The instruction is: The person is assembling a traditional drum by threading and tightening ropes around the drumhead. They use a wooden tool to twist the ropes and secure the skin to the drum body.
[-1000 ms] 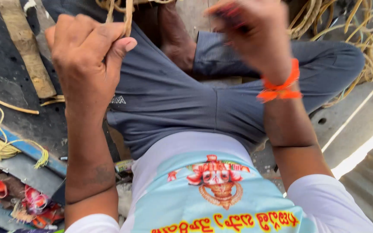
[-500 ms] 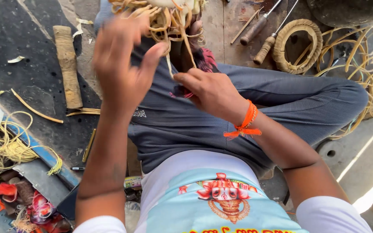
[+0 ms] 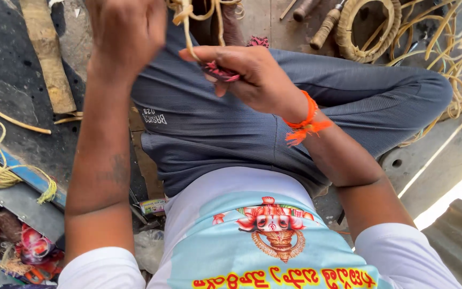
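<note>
Left hand (image 3: pixel 126 35) fisted at top edge, right hand (image 3: pixel 241 72) pinching cane strands (image 3: pixel 188 21), lap crowded.

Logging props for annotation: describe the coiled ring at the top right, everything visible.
The coiled ring is a hoop of tan, cane-like strips wound round and round, with a dark open centre. It lies flat on the ground above the person's knee, its top edge cut off by the frame. A wooden-handled tool lies against its left side; loose cane strips curl beside its right. Neither hand touches it.

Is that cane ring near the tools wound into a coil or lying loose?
Coiled: the cane ring forms a tight round hoop on the floor, unlike the loose cane strips beside it.
</note>
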